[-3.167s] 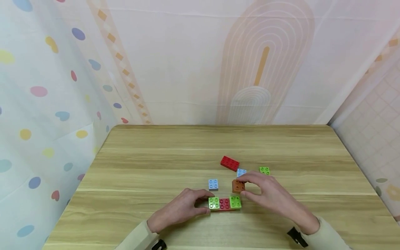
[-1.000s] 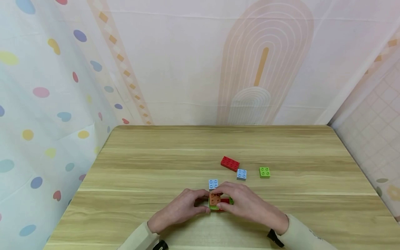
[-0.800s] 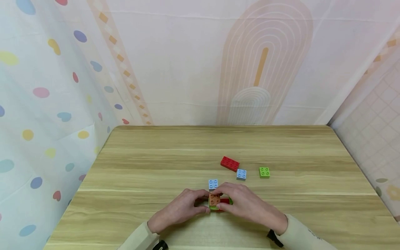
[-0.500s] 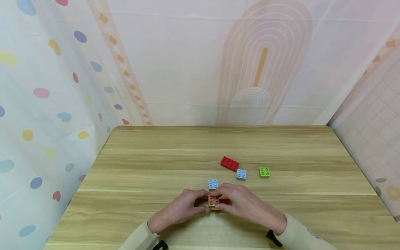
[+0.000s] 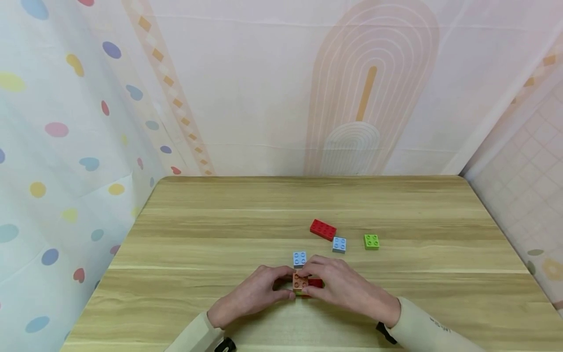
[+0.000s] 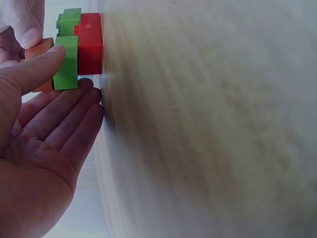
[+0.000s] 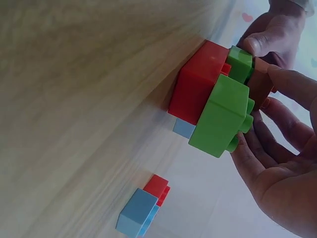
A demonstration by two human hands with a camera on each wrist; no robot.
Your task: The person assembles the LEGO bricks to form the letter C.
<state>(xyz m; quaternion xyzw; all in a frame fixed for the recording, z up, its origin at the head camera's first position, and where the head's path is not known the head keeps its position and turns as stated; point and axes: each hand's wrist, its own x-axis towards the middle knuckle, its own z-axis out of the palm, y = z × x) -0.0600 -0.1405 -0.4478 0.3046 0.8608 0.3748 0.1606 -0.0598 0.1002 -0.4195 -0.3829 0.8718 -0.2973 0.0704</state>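
Observation:
An orange-brown toy brick [image 5: 300, 282] sits on the left-hand green brick [image 6: 66, 64], close down on its studs in the wrist views. My right hand [image 5: 343, 288] pinches the orange-brown brick between thumb and fingers. Below, the green brick stands on one end of a long red brick [image 7: 198, 84], which rests on the table. With thumb in front and fingers behind, my left hand [image 5: 257, 296] holds the left end of this stack. A second green brick [image 7: 220, 116] is on the red brick's other end; my right hand hides it in the head view.
Just behind the stack lies a light blue brick [image 5: 299, 259]. Farther back are another light blue brick [image 5: 339, 245], a red brick [image 5: 323, 230] and a green brick [image 5: 371, 242]. The wooden table [image 5: 211, 220] ends at a patterned cloth backdrop [image 5: 255, 98].
My right hand has carried the orange-brown brick leftward from beside the loose bricks onto the left green brick, then shifted it slightly into line. My left hand has stayed in place.

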